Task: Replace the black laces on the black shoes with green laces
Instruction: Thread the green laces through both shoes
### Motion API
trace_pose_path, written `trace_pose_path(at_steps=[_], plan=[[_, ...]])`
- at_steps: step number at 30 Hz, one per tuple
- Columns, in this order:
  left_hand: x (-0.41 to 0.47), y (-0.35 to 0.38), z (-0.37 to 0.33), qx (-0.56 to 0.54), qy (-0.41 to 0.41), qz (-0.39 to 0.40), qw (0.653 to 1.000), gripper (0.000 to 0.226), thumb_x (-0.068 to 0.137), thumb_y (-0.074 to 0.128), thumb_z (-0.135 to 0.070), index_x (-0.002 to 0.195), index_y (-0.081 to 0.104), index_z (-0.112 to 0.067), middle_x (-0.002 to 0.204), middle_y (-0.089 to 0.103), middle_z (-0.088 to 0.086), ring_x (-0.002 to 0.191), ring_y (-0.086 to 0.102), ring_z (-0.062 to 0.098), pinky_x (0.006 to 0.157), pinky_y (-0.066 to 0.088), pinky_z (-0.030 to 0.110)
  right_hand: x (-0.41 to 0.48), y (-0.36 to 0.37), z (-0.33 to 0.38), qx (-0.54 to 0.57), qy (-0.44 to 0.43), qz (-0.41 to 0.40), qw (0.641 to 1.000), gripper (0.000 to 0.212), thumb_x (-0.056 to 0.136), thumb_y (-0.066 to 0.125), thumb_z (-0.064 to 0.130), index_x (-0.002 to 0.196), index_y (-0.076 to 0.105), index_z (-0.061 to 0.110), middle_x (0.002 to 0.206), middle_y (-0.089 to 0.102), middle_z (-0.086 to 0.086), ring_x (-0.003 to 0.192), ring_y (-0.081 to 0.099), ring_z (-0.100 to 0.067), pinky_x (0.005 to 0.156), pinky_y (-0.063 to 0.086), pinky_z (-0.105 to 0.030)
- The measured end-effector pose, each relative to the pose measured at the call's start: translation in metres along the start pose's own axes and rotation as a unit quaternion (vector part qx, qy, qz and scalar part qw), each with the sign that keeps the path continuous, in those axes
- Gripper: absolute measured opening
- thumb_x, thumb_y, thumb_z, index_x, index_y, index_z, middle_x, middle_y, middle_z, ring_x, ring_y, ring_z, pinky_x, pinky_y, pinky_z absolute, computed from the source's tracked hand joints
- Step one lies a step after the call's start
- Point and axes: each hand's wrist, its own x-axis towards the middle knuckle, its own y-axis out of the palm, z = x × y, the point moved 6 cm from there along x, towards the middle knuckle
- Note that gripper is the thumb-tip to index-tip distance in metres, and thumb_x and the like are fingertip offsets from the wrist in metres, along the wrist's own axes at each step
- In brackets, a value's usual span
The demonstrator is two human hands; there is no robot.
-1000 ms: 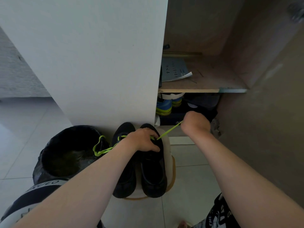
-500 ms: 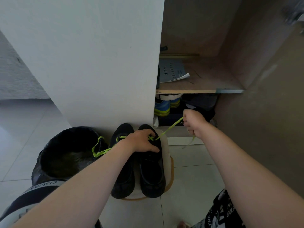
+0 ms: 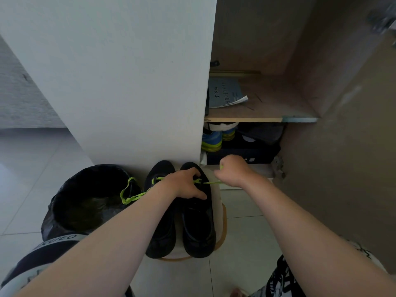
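White cabinet panel (image 3: 128,82) fills the top left. Open cabinet on the right: shelf (image 3: 267,108) with a booklet (image 3: 225,93), blue-yellow sneakers (image 3: 212,139) in the compartment below. Black-bagged bin (image 3: 85,200) on the floor, left of a small pale stool (image 3: 222,221) with a wood-coloured rim. Both shoes sit side by side on the stool, toes at its far edge against the panel, heels over the near edge. Left black shoe (image 3: 160,232): matte black, bright green showing at the front eyelets. Right black shoe (image 3: 199,228): same matte black, green only at the front eyelets, rest of the throat dark. Left hand (image 3: 184,185) curls over the right shoe's forefoot, fingers toward the toe, thumb nearer the tongue, gripping it. Right hand (image 3: 233,173) is a closed fist just beyond the stool's right edge, clamped on the green lace (image 3: 211,182), which runs taut from the eyelets; its tip pokes out of the fist's top. Loose green loop (image 3: 130,197) drapes over the bin's right rim; can't tell if it's the same lace.
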Motion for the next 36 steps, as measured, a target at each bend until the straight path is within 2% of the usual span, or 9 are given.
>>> trace_pose_path(at_steps=[6, 10, 12, 15, 19, 22, 27, 31, 36], plan=[[0.000, 0.000, 0.002, -0.013, -0.003, 0.007, 1.000, 0.097, 0.058, 0.074, -0.071, 0.141, 0.039, -0.037, 0.139, 0.051, -0.006, 0.125, 0.051, 0.021, 0.103, 0.044, 0.039, 0.001, 0.014, 0.006, -0.120, -0.022, 0.036, 0.992, 0.026, 0.081, 0.068, 0.026, 0.063, 0.052, 0.015, 0.067, 0.053, -0.002, 0.065, 0.054, -0.023, 0.047, 0.032, -0.026], [-0.002, -0.006, 0.000, -0.135, 0.019, 0.016, 0.990, 0.062, 0.081, 0.075, -0.041, 0.138, 0.053, -0.027, 0.128, 0.054, -0.008, 0.121, 0.052, 0.015, 0.099, 0.040, 0.024, 0.002, 0.010, 0.003, 0.008, -0.007, 0.022, 1.000, 0.033, 0.091, 0.056, 0.027, 0.066, 0.044, 0.009, 0.069, 0.047, -0.005, 0.063, 0.046, -0.021, 0.053, 0.028, -0.031], [-0.002, -0.024, 0.001, -0.253, 0.024, -0.052, 0.966, 0.029, 0.090, 0.064, -0.011, 0.119, 0.066, -0.017, 0.116, 0.066, -0.001, 0.109, 0.060, 0.016, 0.088, 0.042, 0.020, 0.003, 0.002, 0.005, 0.106, -0.020, -0.014, 0.994, 0.031, 0.095, 0.052, 0.025, 0.068, 0.043, 0.010, 0.074, 0.046, -0.007, 0.068, 0.046, -0.021, 0.059, 0.028, -0.034], [-0.009, -0.055, 0.004, -0.301, -0.004, -0.139, 0.943, 0.034, 0.085, 0.045, 0.008, 0.082, 0.067, -0.017, 0.082, 0.069, -0.001, 0.075, 0.060, 0.017, 0.071, 0.047, 0.025, 0.005, -0.009, 0.011, 0.158, -0.031, -0.055, 0.985, 0.033, 0.096, 0.055, 0.030, 0.065, 0.059, 0.019, 0.076, 0.059, 0.005, 0.076, 0.054, -0.015, 0.064, 0.038, -0.031], [-0.024, -0.061, -0.018, -0.246, 0.002, -0.021, 0.969, 0.031, 0.093, 0.043, -0.005, 0.081, 0.068, -0.018, 0.079, 0.072, -0.004, 0.068, 0.065, 0.013, 0.060, 0.043, 0.021, 0.005, -0.019, 0.021, 0.143, 0.008, -0.074, 0.987, 0.027, 0.088, 0.062, 0.038, 0.074, 0.077, 0.021, 0.078, 0.072, 0.006, 0.078, 0.063, -0.017, 0.075, 0.052, -0.035], [-0.029, -0.053, -0.031, -0.288, 0.026, 0.051, 0.956, 0.020, 0.094, 0.051, -0.015, 0.096, 0.070, -0.016, 0.094, 0.076, -0.001, 0.092, 0.070, 0.017, 0.074, 0.048, 0.025, -0.002, -0.016, 0.038, 0.368, 0.032, -0.011, 0.929, 0.025, 0.094, 0.063, 0.025, 0.074, 0.072, 0.013, 0.056, 0.060, 0.001, 0.049, 0.051, -0.014, 0.047, 0.039, -0.022], [-0.040, -0.068, -0.038, -0.528, 0.070, 0.125, 0.837, 0.023, 0.094, 0.039, -0.014, 0.102, 0.061, -0.013, 0.098, 0.069, 0.010, 0.094, 0.068, 0.025, 0.091, 0.051, 0.036, -0.001, -0.019, 0.050, 0.638, 0.037, 0.016, 0.769, 0.012, 0.099, 0.061, 0.013, 0.101, 0.070, 0.006, 0.075, 0.072, -0.002, 0.057, 0.063, -0.012, 0.047, 0.049, -0.020], [-0.051, -0.079, -0.025, -0.397, 0.064, 0.137, 0.905, 0.025, 0.100, 0.050, -0.026, 0.115, 0.063, -0.010, 0.086, 0.069, 0.003, 0.050, 0.046, 0.011, 0.086, 0.054, 0.037, 0.000, -0.019, 0.044, 0.676, 0.053, 0.021, 0.735, 0.012, 0.099, 0.060, 0.013, 0.102, 0.069, 0.006, 0.084, 0.072, -0.005, 0.067, 0.068, -0.015, 0.055, 0.057, -0.024], [-0.053, -0.104, 0.007, -0.334, 0.026, 0.052, 0.941, 0.024, 0.104, 0.046, -0.023, 0.093, 0.063, -0.011, 0.056, 0.041, -0.007, 0.043, 0.033, 0.010, 0.074, 0.054, 0.033, 0.008, -0.019, 0.003, 0.536, 0.173, -0.080, 0.822, 0.013, 0.100, 0.059, 0.014, 0.104, 0.066, 0.004, 0.073, 0.062, -0.008, 0.048, 0.057, -0.015, 0.040, 0.045, -0.022]])
